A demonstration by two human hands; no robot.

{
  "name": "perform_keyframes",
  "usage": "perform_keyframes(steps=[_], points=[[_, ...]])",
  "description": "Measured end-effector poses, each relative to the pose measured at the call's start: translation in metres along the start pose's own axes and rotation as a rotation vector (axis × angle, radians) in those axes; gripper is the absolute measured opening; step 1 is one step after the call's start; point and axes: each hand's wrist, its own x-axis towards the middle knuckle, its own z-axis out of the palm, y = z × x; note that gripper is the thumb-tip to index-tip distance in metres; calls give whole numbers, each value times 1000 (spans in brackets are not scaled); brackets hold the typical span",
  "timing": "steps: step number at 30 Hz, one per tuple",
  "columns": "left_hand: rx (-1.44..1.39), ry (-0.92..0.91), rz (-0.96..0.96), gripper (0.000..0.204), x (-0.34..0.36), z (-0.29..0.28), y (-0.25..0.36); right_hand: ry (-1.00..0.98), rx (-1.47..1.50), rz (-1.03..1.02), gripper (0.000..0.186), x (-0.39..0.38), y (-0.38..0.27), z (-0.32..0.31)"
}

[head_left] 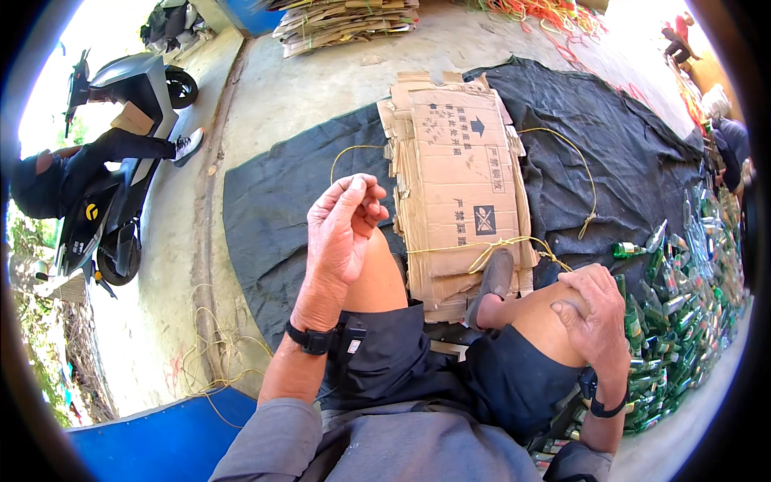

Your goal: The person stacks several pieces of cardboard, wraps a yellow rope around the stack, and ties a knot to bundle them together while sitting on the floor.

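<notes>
My left hand: it is raised in front of me [344, 229], half closed, the fingers curled inward and the thumb near their tips. I cannot tell if something thin is between them.
My right hand: it rests, loosely open, on my bare right knee [540, 339], the fingers a little bent and gripping nothing [596, 317].
Cardboard bundle: it lies in front of me, flattened, long and brown, with torn, layered edges and dark printing [450, 169].
Yellow cord: thin and flexible, it crosses the near part of the bundle, with loose loops near the middle [479, 259]. More of it curves out from both sides, farther up.
My shoe: grey, above the near part of the cardboard, close beside the loops [498, 271].
Ground sheet: dark, wrinkled, woven-looking, spread under the bundle [281, 189].
Glass bottles: mostly green, smooth and shiny, heaped to my right [671, 337].
Floor: pale, hard, stained, with one long groove on my left [261, 96].
Wrists: one black band on each [312, 339].
</notes>
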Motion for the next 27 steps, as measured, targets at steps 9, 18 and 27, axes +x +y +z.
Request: perform_keyframes(steps=[9, 18, 27], points=[[-111, -44, 8, 15, -5, -3, -1, 9, -30, 12, 34, -3, 1, 0], [-181, -56, 8, 14, -6, -3, 5, 20, -30, -3, 33, -2, -1, 1], [-242, -20, 29, 17, -13, -11, 9, 19, -7, 16, 34, 1, -4, 3]])
